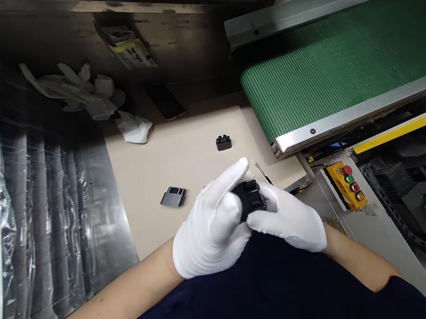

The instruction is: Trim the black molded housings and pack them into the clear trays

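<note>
Both my hands wear white gloves and meet close to my body, around a black plastic part [252,197] with rounded, tube-like ridges. My left hand [218,218] grips the part from the left, its index finger reaching along the far side. From the right, my right hand [287,217] closes on it with thumb and fingers. The fingers cover much of the part. On the table beyond lies a small black block [224,142] with knobs on top. A flat black piece [173,197] rests to the left of my hands. Thin metal tweezers [262,171] lie just past my right hand.
A green conveyor belt [327,66] with metal rails runs off right. Below it sits a yellow button box [347,186]. Crumpled white gloves [81,91], a white tissue [134,127] and a dark phone [165,101] lie at the back left. Plastic-wrapped stacks [33,225] stand left.
</note>
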`<state>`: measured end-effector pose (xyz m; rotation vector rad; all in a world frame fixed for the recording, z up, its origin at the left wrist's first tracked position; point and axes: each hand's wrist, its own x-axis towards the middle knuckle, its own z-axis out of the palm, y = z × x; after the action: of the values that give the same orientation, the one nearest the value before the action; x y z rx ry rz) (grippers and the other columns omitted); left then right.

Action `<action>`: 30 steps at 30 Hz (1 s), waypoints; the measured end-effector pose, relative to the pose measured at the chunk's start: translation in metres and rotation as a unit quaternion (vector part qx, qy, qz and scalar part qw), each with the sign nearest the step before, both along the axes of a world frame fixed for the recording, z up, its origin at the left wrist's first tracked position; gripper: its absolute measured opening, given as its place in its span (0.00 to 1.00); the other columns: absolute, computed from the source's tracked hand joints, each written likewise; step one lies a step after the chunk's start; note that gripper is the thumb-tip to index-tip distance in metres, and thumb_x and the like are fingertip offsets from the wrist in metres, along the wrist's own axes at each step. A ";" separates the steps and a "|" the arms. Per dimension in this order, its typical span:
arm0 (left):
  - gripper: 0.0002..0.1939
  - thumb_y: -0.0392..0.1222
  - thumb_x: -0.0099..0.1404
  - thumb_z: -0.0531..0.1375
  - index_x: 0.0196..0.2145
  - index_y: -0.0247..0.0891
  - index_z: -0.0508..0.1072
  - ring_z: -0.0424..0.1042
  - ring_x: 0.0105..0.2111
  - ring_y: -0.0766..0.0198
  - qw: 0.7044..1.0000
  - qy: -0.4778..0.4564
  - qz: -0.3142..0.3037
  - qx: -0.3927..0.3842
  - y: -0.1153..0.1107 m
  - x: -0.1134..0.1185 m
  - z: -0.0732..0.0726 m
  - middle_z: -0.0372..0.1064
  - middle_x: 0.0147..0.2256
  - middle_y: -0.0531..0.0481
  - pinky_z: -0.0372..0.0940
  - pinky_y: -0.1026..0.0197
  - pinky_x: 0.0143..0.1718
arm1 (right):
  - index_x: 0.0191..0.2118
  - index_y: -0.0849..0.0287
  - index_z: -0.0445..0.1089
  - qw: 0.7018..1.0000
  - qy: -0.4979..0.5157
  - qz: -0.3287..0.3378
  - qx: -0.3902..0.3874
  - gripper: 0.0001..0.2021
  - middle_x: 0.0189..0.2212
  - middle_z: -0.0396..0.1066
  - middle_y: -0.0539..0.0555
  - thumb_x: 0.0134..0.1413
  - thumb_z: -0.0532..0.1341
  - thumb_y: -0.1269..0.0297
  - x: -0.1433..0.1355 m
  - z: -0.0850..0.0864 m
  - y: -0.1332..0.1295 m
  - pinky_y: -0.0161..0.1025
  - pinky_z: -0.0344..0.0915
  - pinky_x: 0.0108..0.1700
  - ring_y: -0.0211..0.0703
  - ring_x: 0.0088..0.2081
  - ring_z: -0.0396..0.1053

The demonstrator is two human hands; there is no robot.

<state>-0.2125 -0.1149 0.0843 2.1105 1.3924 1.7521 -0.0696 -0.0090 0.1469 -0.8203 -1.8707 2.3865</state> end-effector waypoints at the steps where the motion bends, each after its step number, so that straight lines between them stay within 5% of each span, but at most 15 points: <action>1: 0.54 0.27 0.63 0.61 0.73 0.57 0.34 0.68 0.61 0.51 1.000 0.002 -0.002 0.002 0.000 0.001 -0.001 0.38 0.74 0.44 0.75 0.47 0.54 | 0.41 0.57 0.68 1.000 -0.009 -0.009 0.015 0.13 0.34 0.70 0.50 0.54 0.69 0.60 -0.002 0.001 -0.001 0.46 0.69 0.48 0.46 0.39 0.70; 7: 0.55 0.38 0.65 0.66 0.74 0.49 0.30 0.66 0.62 0.44 0.994 -0.062 0.023 -0.081 -0.003 0.005 -0.006 0.47 0.70 0.33 0.72 0.37 0.56 | 0.44 0.57 0.73 0.996 -0.043 -0.045 0.071 0.11 0.39 0.75 0.50 0.53 0.66 0.67 -0.002 0.001 -0.003 0.43 0.71 0.47 0.46 0.43 0.73; 12: 0.47 0.50 0.67 0.65 0.74 0.41 0.45 0.65 0.61 0.44 0.989 -0.039 0.051 -0.136 -0.007 0.003 -0.008 0.59 0.62 0.32 0.68 0.37 0.59 | 0.49 0.53 0.74 0.989 -0.001 -0.070 0.132 0.16 0.47 0.76 0.50 0.53 0.67 0.69 0.002 -0.005 -0.003 0.43 0.70 0.53 0.46 0.50 0.74; 22: 0.38 0.50 0.70 0.61 0.71 0.37 0.52 0.61 0.64 0.48 0.989 -0.008 0.062 -0.137 -0.005 0.004 -0.008 0.61 0.62 0.33 0.65 0.42 0.63 | 0.49 0.53 0.75 0.965 -0.006 -0.075 0.250 0.16 0.43 0.76 0.49 0.53 0.67 0.69 0.005 -0.006 -0.005 0.40 0.71 0.50 0.42 0.44 0.74; 30: 0.39 0.48 0.69 0.62 0.72 0.42 0.51 0.63 0.63 0.45 0.985 -0.028 0.056 -0.160 -0.007 0.004 -0.005 0.62 0.62 0.35 0.66 0.40 0.62 | 0.47 0.53 0.75 0.979 -0.028 -0.084 0.183 0.15 0.42 0.77 0.49 0.52 0.68 0.68 0.004 -0.004 -0.006 0.40 0.72 0.49 0.44 0.45 0.75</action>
<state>-0.2082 -0.1214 0.0790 1.8347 1.6758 1.4855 -0.0652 -0.0152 0.1432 -0.9697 -2.0751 1.8598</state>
